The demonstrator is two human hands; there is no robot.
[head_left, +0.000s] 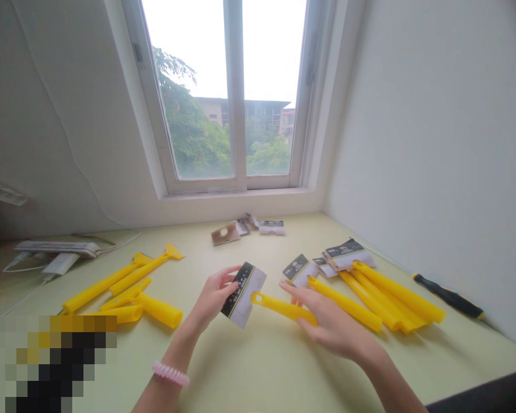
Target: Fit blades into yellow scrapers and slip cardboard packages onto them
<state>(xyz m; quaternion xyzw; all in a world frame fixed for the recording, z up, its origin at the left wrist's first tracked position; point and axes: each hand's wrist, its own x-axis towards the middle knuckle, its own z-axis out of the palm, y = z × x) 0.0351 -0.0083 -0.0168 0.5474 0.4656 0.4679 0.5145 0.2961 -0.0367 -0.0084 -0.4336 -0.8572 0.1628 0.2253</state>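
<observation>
My left hand pinches a black-and-white packaging card by its left edge. A yellow plastic handle is gripped in my right hand, near its thicker end. Its narrow end, which has a small hole, overlaps the card's right side; whether it is inserted or only lies in front, I cannot tell. Just beyond my right hand, another yellow handle lies with a card at its narrow end. Farther right is a cluster of carded yellow handles.
Loose cards lie near the window. Yellow scrapers are spread at left, beside a power strip with cords. A black-handled tool rests along the right wall. Pixelation covers the lower left corner.
</observation>
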